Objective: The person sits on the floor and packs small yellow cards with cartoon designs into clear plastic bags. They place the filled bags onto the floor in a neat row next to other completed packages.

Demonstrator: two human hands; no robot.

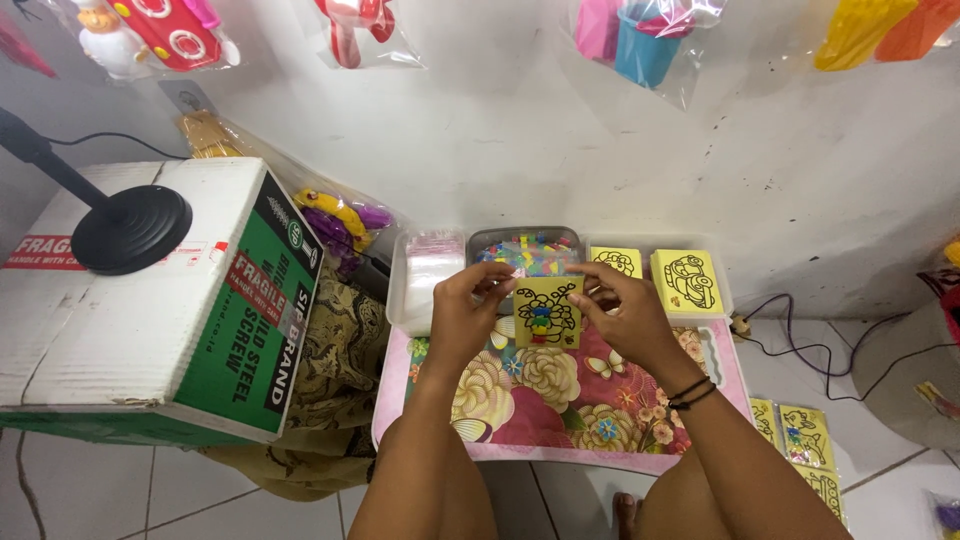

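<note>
My left hand (463,310) and my right hand (620,310) hold one small yellow card (547,312) between them, each pinching a side edge. The card bears a black outline drawing with a few coloured bits stuck in its middle. It hangs just above a low table with a flowered pink top (560,400). Behind it stands a grey tub (525,250) full of small coloured packets.
A white tray (425,275) of clear bags sits at the table's back left, two stacks of yellow cards (687,280) at the back right. A large cardboard box (150,300) bearing a black lamp base (130,228) stands left. More packed cards (805,440) lie on the floor right.
</note>
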